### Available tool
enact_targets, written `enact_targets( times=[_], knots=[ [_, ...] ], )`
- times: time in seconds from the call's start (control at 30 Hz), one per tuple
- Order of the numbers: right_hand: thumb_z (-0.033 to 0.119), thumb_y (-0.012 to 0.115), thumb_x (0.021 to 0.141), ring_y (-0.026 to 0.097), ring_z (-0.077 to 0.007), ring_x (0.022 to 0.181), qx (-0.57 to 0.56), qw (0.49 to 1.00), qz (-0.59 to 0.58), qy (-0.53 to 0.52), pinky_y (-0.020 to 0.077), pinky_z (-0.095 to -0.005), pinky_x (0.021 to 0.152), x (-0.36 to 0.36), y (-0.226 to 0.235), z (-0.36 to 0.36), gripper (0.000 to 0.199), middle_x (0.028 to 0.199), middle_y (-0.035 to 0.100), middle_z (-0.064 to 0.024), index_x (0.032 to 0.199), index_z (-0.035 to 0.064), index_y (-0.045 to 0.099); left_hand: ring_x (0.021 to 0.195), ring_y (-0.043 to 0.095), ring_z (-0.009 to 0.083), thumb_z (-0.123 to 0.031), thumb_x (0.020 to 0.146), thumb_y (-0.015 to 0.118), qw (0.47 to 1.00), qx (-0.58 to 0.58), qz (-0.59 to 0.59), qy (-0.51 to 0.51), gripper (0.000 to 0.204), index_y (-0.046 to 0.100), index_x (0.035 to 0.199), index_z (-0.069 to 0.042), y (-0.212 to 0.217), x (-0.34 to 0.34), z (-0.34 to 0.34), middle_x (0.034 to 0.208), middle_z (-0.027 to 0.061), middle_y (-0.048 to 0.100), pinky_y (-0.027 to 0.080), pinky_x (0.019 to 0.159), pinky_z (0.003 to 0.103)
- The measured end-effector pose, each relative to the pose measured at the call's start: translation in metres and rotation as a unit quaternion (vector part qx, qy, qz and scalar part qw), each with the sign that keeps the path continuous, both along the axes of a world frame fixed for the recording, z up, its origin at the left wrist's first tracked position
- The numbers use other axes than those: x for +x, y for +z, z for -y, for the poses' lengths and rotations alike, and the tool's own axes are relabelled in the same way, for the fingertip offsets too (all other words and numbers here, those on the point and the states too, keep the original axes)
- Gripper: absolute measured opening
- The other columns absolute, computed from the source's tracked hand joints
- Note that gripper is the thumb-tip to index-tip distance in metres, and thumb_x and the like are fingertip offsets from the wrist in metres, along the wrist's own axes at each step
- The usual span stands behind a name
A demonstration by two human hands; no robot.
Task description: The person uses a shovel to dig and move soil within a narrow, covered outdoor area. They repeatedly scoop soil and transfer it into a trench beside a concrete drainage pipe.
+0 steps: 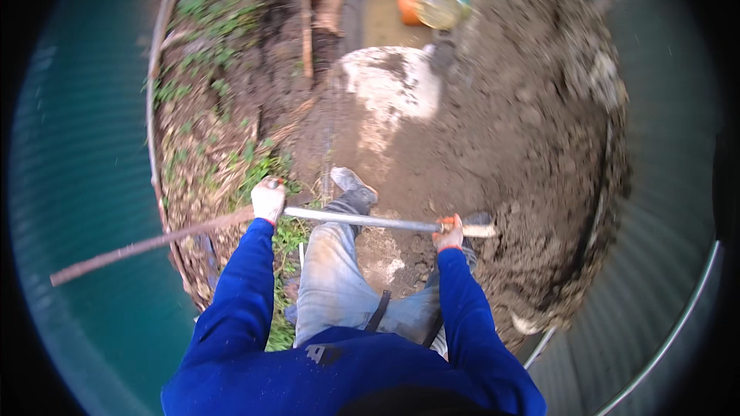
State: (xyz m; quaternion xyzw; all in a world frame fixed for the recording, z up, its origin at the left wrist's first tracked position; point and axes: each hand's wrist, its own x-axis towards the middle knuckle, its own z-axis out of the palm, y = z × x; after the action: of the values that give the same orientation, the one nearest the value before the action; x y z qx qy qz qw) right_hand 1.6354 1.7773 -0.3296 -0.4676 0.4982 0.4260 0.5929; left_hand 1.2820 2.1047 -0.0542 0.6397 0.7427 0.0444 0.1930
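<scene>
Honestly, L hand (269, 200) + R hand (449, 237) both have their grip wrapped round a silver pole (362, 220) across the legs (331, 285). Blurry, so idk if the brown bar (154, 248) past the L hand joins it. Muddy soil (509, 131) below, w/ green sheeting (85, 185) at left.

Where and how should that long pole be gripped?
Probably two-handed and spread wide, coming from the wearer's side: the pole lies crosswise in front of the body, its silver-grey stretch slim and nearly straight. The left hand and right hand already grip it at either end of that stretch, which should limit twisting.
</scene>
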Motion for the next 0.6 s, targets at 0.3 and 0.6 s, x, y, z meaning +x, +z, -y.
enact_targets(
  times=[0.3, 0.6],
  knots=[
    [0.043, 0.059, 0.104, 0.060, -0.0276, 0.067, -0.038, 0.996, -0.003, 0.078, 0.0519, -0.0572, 0.072, -0.087, 0.117, -0.073, 0.036, 0.068, 0.060, -0.0031, 0.078, 0.0174, 0.056, 0.048, 0.064, 0.0166, -0.010, 0.092, 0.066, 0.966, -0.072, 0.173, 0.180, 0.009, 0.070, 0.093, -0.002, 0.060, -0.196, 0.014, 0.062, 0.0075, 0.066, 0.049, 0.044, 0.033],
    [0.038, 0.063, 0.102, 0.064, -0.0271, 0.071, -0.025, 0.958, -0.002, 0.284, 0.0500, -0.0525, 0.074, -0.243, 0.222, -0.204, 0.030, 0.074, 0.065, -0.0027, 0.082, 0.0170, 0.056, 0.048, 0.061, 0.0170, -0.004, 0.089, 0.063, 0.883, -0.041, 0.247, 0.396, 0.011, 0.069, 0.099, -0.003, 0.125, -0.421, 0.050, 0.064, 0.0063, 0.064, 0.050, 0.044, 0.032]
  ],
)
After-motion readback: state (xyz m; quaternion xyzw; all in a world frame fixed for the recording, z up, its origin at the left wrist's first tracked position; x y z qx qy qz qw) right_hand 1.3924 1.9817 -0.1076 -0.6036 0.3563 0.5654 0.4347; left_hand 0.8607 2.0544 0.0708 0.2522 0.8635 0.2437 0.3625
